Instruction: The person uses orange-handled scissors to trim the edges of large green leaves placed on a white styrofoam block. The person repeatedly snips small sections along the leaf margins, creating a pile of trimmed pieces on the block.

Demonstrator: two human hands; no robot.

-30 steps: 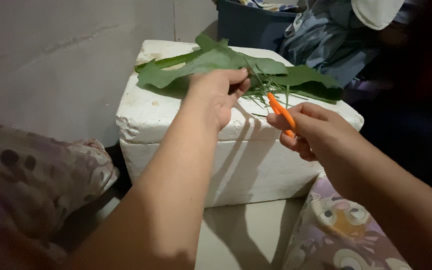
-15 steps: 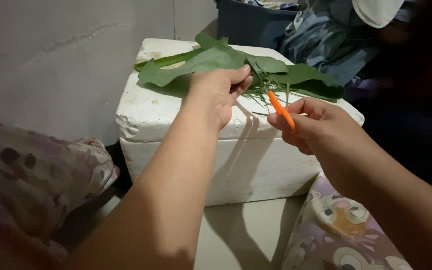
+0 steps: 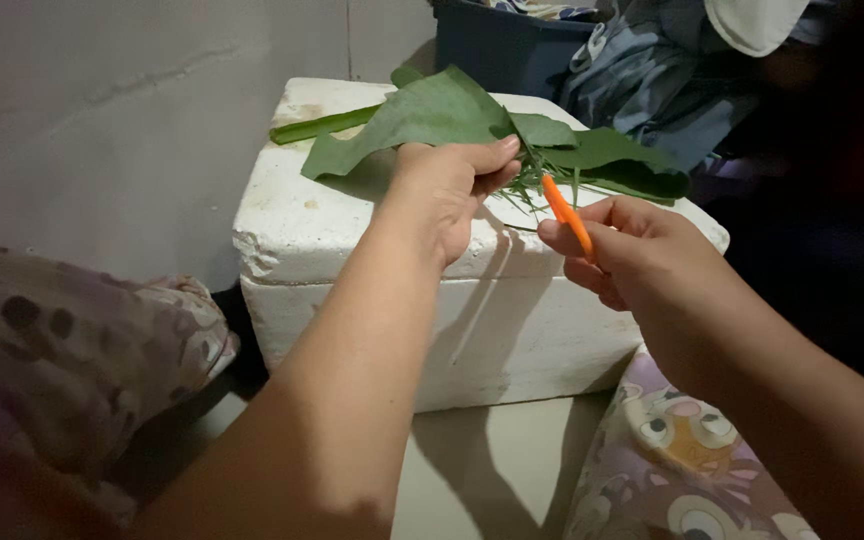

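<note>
Pinched between thumb and forefinger, a slim orange tool (image 3: pixel 566 216) sits in the right hand (image 3: pixel 627 250) at centre right of the frame; only its handle shows clearly, so whether it is a small knife or scissors cannot be told. Its tip points up into a tuft of thin green strips (image 3: pixel 532 185). The left hand (image 3: pixel 447 195) lies palm down at the middle of the frame, fingers curled closed over the edge of a large green leaf (image 3: pixel 422 115) and pressing it flat.

The leaves lie across the top of a white foam box (image 3: pixel 352 235) in the upper centre. They look light, thin and limp, likely to tear along the veins and to slide on the smooth foam, so a flat press near the cut line probably suits them better than a pinch at a loose edge. The strips appear fine and easily scattered.

More leaves (image 3: pixel 612 160) overlap to the right, reaching the box's far corner. Behind, at the upper right, stand a dark blue bin (image 3: pixel 502 45) and bundled cloth (image 3: pixel 642 70). Patterned fabric (image 3: pixel 82 340) fills the lower left, and a cartoon-printed cloth (image 3: pixel 682 470) lies at lower right, beneath the right forearm. The left fingers sit just beside the tool's tip.
</note>
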